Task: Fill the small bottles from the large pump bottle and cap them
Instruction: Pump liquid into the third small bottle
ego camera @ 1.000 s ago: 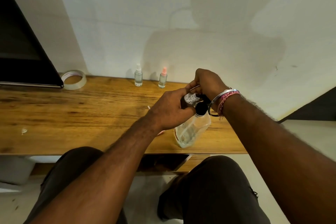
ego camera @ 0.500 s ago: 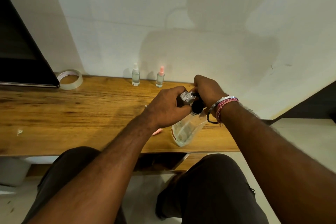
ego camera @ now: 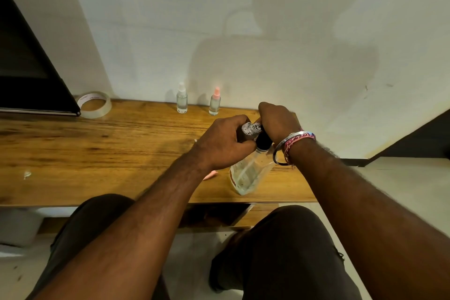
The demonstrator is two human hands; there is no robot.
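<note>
Left hand [ego camera: 220,145] closed around a small bottle [ego camera: 250,128], foam inside, held at the pump head. Right hand [ego camera: 276,122] clamped over the pump [ego camera: 263,140]. Large bottle [ego camera: 248,173] stands tilted on the desk [ego camera: 97,153], beneath both hands.

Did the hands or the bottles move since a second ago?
Hardly. The left hand keeps holding the small bottle at the pump, and the right hand stays on top of the large pump bottle; it may have pressed down a little. Nothing was let go. The two capped bottles by the wall and the tape roll stayed put; only the camera shifted.
</note>
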